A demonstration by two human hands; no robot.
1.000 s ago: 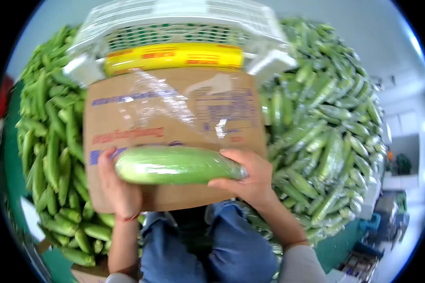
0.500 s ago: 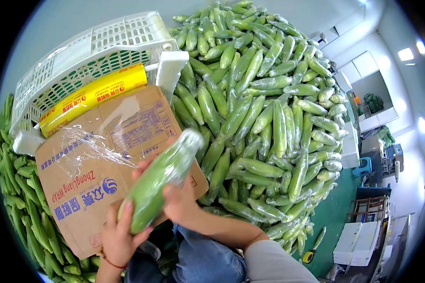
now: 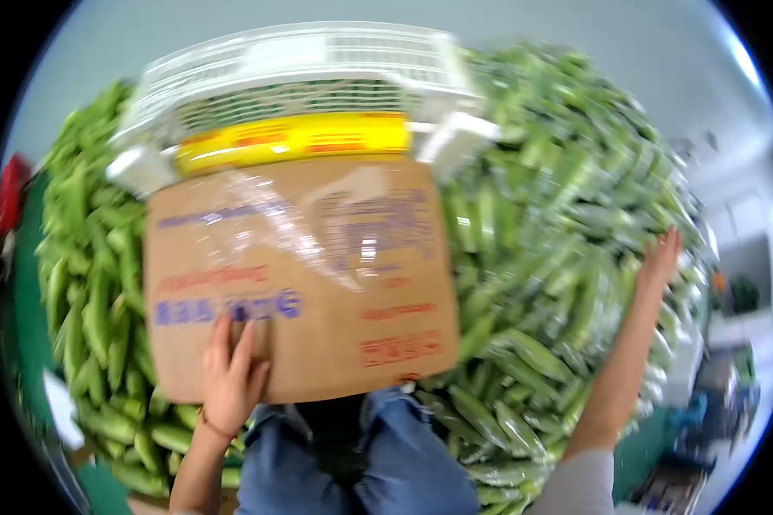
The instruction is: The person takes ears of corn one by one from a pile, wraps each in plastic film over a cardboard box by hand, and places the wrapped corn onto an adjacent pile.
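Observation:
My left hand (image 3: 234, 369) lies over the near edge of a flat cardboard box (image 3: 318, 343), its fingers stretched out and nothing in them. At the right, my right hand (image 3: 660, 256) reaches out over a heap of film-wrapped corn ears (image 3: 524, 356); its fingers look extended, though motion blurs them, and no ear shows in its grasp. A loose sheet of cling film (image 3: 296, 227) lies across the box top. Along the box's far edge runs a yellow roll of cling film (image 3: 318, 137) on white supports.
Behind the roll stands a white plastic crate (image 3: 386, 47). Unwrapped green corn ears (image 3: 99, 318) are heaped on the left. My knees (image 3: 412, 455) are below the box. A red object (image 3: 10, 196) is at the far left, and blurred equipment stands at the far right.
The wrapped corn ear that both hands held over the box has left them. My right hand has swung out to the right heap, my left hand has lowered, and the view has turned left.

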